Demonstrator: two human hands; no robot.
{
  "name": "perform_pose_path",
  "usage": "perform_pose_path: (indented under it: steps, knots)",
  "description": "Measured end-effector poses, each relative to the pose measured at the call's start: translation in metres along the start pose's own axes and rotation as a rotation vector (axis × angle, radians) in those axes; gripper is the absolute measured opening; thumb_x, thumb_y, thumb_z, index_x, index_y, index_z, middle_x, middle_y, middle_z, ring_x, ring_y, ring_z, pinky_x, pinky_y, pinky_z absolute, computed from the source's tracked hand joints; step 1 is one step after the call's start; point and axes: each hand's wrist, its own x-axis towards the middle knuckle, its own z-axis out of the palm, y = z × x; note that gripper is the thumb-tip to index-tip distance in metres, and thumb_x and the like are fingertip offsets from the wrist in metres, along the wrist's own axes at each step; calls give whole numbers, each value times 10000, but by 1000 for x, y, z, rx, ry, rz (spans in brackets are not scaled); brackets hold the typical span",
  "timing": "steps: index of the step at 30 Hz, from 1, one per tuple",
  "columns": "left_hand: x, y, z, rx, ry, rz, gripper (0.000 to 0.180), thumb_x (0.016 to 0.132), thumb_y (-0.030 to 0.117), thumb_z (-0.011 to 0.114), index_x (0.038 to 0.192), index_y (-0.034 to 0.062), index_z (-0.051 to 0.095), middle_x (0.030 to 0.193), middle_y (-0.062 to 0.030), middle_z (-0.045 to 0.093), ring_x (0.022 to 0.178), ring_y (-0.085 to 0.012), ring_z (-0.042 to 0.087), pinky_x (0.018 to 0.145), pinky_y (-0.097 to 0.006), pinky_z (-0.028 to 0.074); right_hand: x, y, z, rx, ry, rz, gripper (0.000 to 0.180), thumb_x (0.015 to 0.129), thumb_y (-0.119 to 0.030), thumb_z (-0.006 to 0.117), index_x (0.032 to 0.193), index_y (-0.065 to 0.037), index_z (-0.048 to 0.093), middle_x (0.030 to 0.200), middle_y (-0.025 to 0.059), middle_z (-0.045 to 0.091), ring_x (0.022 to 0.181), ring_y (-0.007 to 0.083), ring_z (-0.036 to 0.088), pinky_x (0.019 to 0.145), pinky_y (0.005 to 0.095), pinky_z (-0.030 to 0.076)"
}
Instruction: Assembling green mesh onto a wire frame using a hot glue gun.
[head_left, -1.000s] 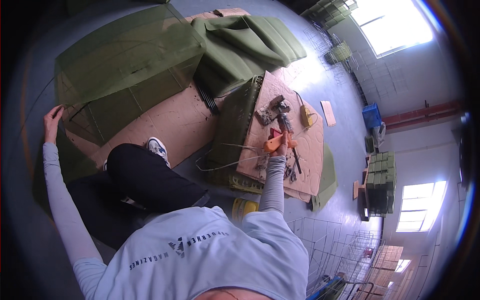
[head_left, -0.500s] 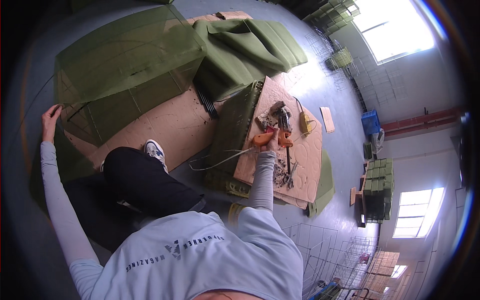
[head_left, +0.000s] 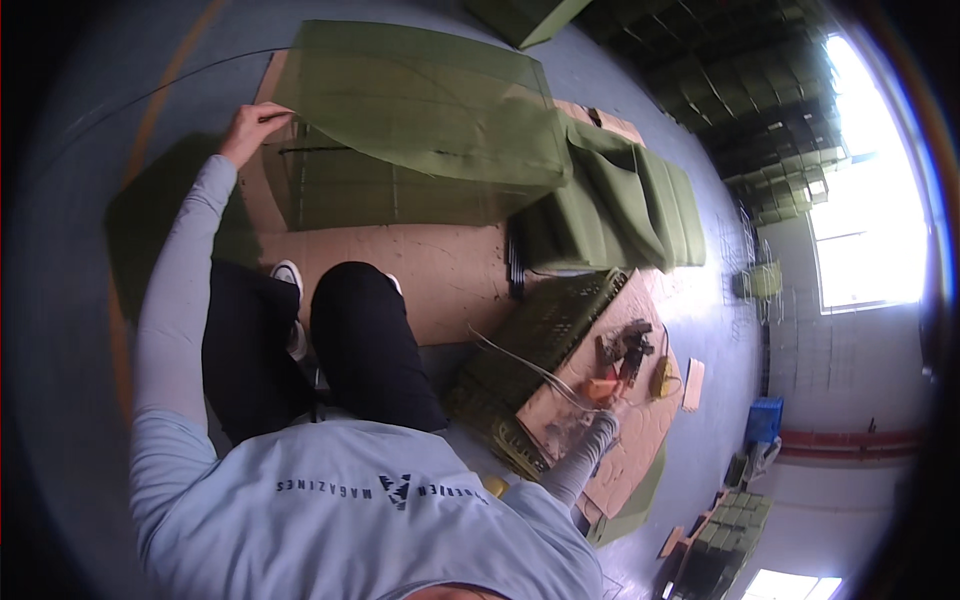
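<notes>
Left hand grips green mesh; right hand far apart.

Grey concrete floor throughout; bright window at upper right; blue crate at lower right.

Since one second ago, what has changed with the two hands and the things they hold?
The right hand drew back from the pile of tools toward the body, gripping an orange tool. The head turned too, so the whole view shifted. The left hand kept its hold on the edge of the green mesh sheet.
</notes>
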Motion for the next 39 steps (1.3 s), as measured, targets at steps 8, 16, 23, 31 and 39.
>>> perform_pose_path:
  steps: [8,16,23,31,39]
  knots:
    - [-18,10,18,-36,114,84,142,752,39,615,887,41,661,979,-16,586,909,-140,549,770,-237,468,-228,-304,-116,682,540,-1039,130,804,-155,592,835,-31,614,739,107,608,656,208,574,621,310,457]
    - [-7,12,10,92,73,184,180,704,37,642,881,61,661,999,-19,583,961,-167,533,783,-268,463,-472,-557,-90,544,412,-2029,352,615,-245,703,901,-86,574,858,95,536,811,233,540,721,356,424]
    - [-37,-50,14,-183,20,-271,336,718,225,677,974,14,623,944,-94,628,868,-164,589,764,-269,448,-473,-590,-62,534,462,-2109,18,678,-88,552,694,-94,552,694,55,535,691,219,558,613,336,434]
    - [-28,-73,40,-372,-45,-369,298,701,275,665,827,5,669,648,-93,635,582,-148,580,573,-283,436,-482,-572,-50,556,417,-2217,68,654,-77,585,664,-83,519,652,50,473,627,210,518,560,331,418]
    - [-21,-86,48,-176,-21,-310,172,712,138,602,735,-28,639,583,-85,586,547,-84,502,523,-269,401,-498,-561,-19,567,424,-2268,101,576,-78,555,669,-71,517,687,57,459,644,213,500,559,325,421]
